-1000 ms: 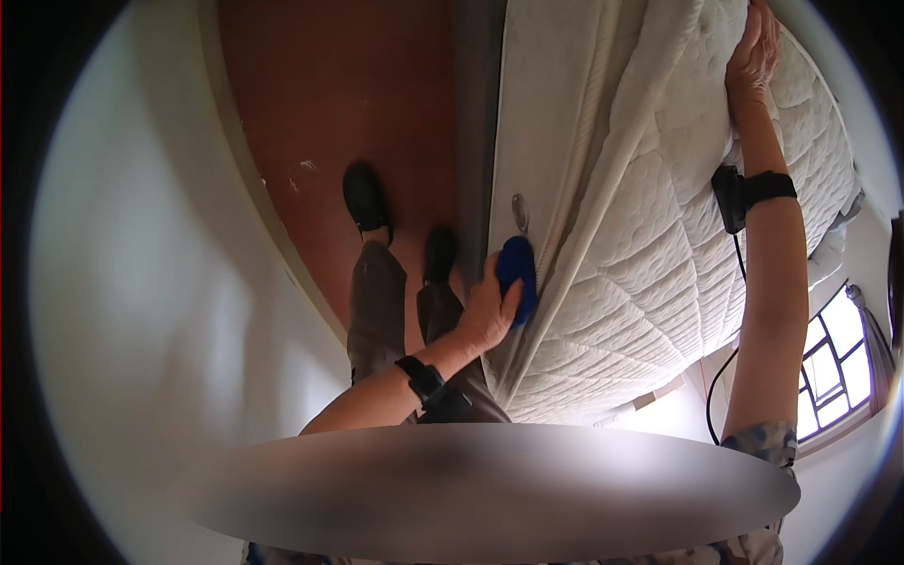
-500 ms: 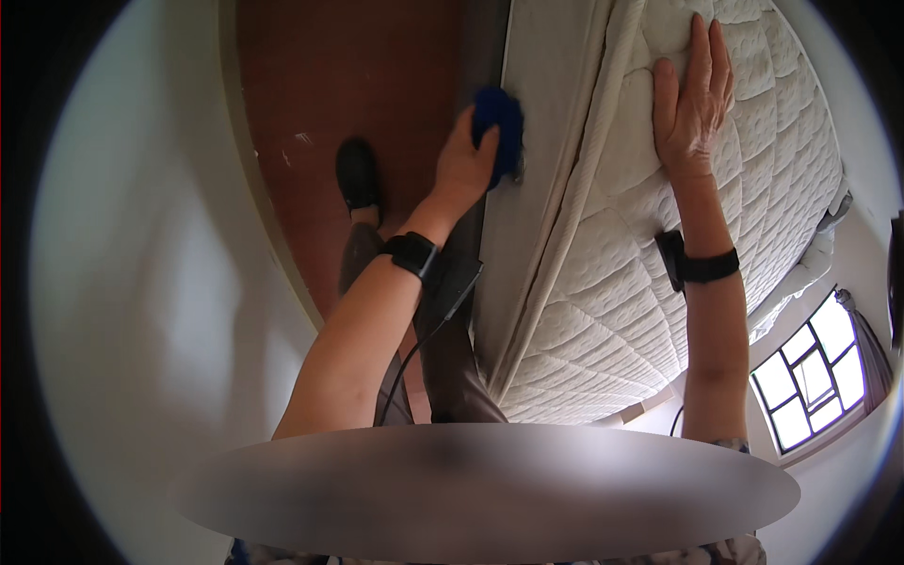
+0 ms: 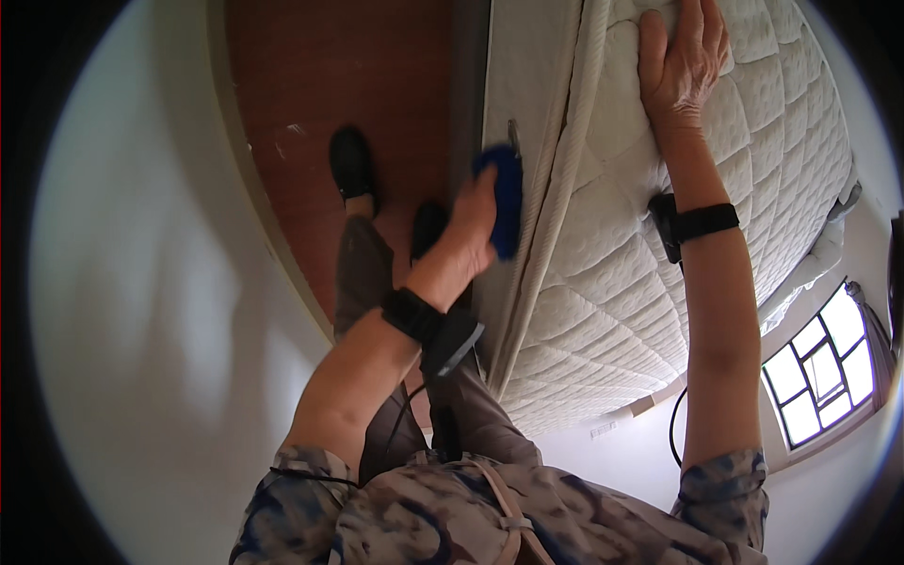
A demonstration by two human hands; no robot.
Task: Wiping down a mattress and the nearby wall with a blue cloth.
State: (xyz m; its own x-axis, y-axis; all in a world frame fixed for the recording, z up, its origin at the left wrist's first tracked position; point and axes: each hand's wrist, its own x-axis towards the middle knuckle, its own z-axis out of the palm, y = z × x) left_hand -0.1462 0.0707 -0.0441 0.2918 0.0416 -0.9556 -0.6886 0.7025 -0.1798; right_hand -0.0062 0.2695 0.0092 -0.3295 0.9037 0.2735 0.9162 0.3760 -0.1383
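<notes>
My left hand (image 3: 474, 218) is closed on a blue cloth (image 3: 509, 200), which may be a wiping pad; its exact kind is hard to make out. The cloth presses against the pale side (image 3: 527, 94) of a thick quilted mattress (image 3: 612, 217), just below a small metal fitting (image 3: 513, 134) in that side. On the quilted top, my right hand (image 3: 686, 80) lies flat with its thumb apart from the fingers. The tips of those fingers reach the upper edge of the picture.
A reddish-brown floor (image 3: 311, 75) runs between the bed and a white wall (image 3: 141, 264) on the left. My dark shoe (image 3: 352, 160) stands there. Black bands with small devices sit on both wrists, with cables trailing. A window (image 3: 821, 367) is at the lower right.
My left hand has moved the blue cloth down along the mattress side, toward me, uncovering the metal fitting. My right hand shows slightly higher in the picture, still flat on the mattress.
</notes>
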